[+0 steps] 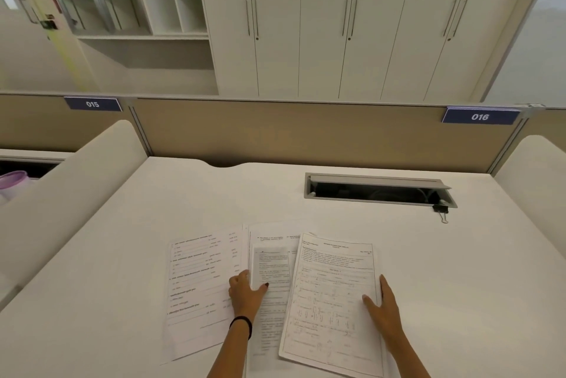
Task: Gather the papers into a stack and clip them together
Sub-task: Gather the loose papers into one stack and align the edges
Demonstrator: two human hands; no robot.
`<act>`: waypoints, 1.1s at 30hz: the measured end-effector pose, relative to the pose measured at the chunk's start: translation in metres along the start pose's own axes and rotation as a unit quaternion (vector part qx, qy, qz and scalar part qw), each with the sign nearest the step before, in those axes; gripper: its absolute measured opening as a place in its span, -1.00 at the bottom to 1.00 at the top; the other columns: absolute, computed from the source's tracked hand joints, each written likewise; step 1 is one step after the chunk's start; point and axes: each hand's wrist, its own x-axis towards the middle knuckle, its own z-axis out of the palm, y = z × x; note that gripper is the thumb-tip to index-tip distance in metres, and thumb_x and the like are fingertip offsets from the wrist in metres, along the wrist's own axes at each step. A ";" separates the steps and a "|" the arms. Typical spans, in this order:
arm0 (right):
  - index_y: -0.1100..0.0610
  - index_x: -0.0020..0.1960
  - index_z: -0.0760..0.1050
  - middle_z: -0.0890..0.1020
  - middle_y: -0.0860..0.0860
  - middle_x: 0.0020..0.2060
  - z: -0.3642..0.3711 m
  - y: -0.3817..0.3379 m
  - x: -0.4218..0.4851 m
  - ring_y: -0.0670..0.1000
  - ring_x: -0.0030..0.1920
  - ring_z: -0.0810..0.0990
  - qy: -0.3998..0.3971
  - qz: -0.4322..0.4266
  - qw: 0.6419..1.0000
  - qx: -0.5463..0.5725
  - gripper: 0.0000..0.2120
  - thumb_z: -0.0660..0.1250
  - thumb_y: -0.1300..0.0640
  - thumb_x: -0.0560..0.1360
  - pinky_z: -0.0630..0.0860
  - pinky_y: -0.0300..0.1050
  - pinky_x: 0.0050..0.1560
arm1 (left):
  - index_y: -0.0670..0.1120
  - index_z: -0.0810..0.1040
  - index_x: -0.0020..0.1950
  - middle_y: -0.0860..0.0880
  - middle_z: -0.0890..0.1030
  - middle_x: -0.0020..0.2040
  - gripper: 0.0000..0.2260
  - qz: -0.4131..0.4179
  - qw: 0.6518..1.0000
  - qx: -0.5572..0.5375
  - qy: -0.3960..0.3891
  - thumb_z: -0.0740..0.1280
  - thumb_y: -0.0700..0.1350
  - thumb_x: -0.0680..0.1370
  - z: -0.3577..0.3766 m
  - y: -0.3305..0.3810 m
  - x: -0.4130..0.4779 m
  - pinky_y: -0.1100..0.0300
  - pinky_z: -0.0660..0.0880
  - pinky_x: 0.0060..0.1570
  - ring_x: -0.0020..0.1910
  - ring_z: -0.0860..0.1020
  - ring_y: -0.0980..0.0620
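Note:
Three printed paper sheets lie fanned out on the white desk (122, 255). The left sheet (199, 292) lies flat, the middle sheet (271, 255) overlaps it, and the right sheet (330, 301) lies on top, tilted. My left hand (246, 290) grips the left edge of the middle sheet, thumb on top and fingers curled under it. My right hand (381, 301) lies flat with straight fingers along the right sheet's right edge. A black binder clip (441, 211) sits on the desk at the far right, well beyond both hands.
A recessed cable tray (376, 191) with its lid open is set into the desk behind the papers, beside the clip. Tan partition panels (306, 132) with number tags close the back. White side dividers (76, 188) flank the desk. A purple container (13, 183) stands on the neighbouring desk at left.

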 end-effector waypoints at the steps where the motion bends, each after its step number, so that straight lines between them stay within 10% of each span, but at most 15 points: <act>1: 0.16 0.48 0.01 0.17 0.13 0.47 0.003 -0.001 0.000 0.13 0.46 0.16 -0.005 -0.003 1.000 -0.006 -0.33 0.28 0.25 0.49 0.13 0.12 0.46 | -0.19 0.36 0.32 -0.22 0.36 0.24 -0.44 0.002 1.000 0.000 -0.002 0.47 -0.09 0.39 0.001 0.001 -0.001 0.01 0.36 0.27 0.21 0.39 -0.17; 33: 0.09 0.49 -0.08 0.06 0.05 0.50 0.044 -0.029 0.029 0.07 0.48 0.08 -0.107 -0.014 0.994 -0.005 -0.32 0.25 0.17 0.52 0.11 0.06 0.46 | -0.12 0.17 0.45 -0.01 0.39 0.31 -0.34 0.007 0.980 -0.159 -0.116 0.42 -0.11 0.45 0.027 0.032 -0.001 0.00 0.36 0.34 0.32 0.39 -0.08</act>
